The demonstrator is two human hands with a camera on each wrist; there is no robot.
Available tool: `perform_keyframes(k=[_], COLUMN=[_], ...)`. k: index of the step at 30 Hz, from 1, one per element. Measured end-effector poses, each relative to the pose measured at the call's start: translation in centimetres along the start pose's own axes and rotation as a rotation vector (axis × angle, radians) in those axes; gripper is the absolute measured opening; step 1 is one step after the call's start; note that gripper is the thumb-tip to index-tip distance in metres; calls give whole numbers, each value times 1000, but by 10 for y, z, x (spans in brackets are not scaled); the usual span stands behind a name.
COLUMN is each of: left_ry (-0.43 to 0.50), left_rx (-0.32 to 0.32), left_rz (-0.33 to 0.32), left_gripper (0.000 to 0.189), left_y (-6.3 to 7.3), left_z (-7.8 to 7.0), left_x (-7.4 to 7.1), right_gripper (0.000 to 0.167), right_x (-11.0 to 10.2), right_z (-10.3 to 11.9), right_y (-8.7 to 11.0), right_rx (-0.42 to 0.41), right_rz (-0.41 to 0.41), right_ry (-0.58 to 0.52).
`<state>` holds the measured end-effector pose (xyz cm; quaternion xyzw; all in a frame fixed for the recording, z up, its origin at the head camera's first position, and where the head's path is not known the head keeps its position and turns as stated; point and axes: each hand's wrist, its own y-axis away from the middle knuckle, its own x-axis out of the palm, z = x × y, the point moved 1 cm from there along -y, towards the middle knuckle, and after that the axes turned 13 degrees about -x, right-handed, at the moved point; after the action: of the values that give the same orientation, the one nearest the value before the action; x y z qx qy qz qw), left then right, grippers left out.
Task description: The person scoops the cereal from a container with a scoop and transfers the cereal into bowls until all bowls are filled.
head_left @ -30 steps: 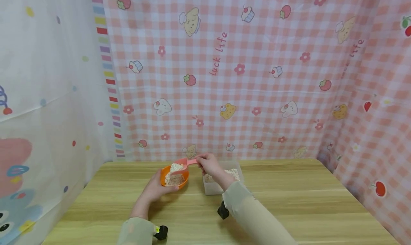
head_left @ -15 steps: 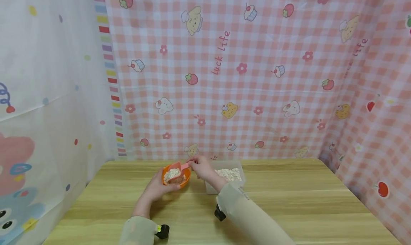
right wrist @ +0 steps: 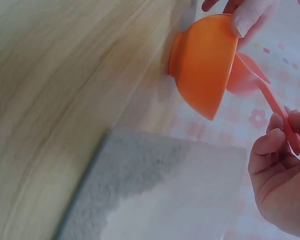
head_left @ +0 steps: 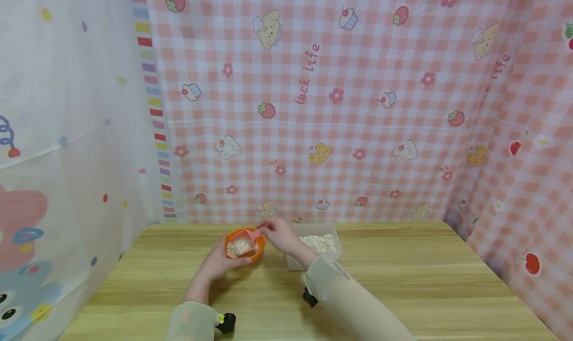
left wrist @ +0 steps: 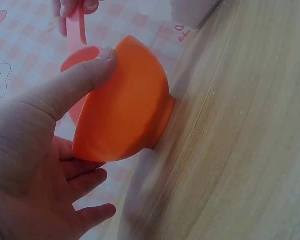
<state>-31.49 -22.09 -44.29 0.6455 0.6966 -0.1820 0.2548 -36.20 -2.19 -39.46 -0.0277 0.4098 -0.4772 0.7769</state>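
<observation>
Soft, even light casts faint shadows on the table (head_left: 429,286) (the 2 wrist views look hazier).

The right hand (head_left: 279,235) is coming nearer the orange bowl (right wrist: 205,62); the pink scoop (head_left: 251,234) (higher a second ago) is dipping inside it.

Back: I see a pink-and-white checked fabric curtain (head_left: 286,132)
Left: a white, colour-dotted fabric curtain (head_left: 80,152)
Below: a pale wood-grain tabletop (head_left: 425,276)

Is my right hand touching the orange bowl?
Apart: the right wrist view shows checked curtain between your right hand and the orange bowl.
</observation>
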Motion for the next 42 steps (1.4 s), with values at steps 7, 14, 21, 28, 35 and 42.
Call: perform_keyframes(k=[7,14,21,28,35,42], left_ry=[-11,-31,-44,-39,-33,-39], left_rx=[-9,8,11,-13,-17,-27], left_rz=[1,1,3,7,6,4], left_gripper=[109,110,110,111,113,114], left_y=[0,0,0,-1,-4,-4], left_z=[-1,1,0,1,5,5], left_x=[0,0,0,0,2,3], right_gripper=[21,19,21,20,23,24], right_x=[-16,-36,-48,-50,-52,-63], right_z=[3,2,-4,-7,-17,-26], right_y=[9,15,18,22,25,32], right_rx=[-23,-82,-54,-29,61,148], right_rz=[21,22,-15,-30,-93,-167], right_ry=[22,87,109,77,-81,-156])
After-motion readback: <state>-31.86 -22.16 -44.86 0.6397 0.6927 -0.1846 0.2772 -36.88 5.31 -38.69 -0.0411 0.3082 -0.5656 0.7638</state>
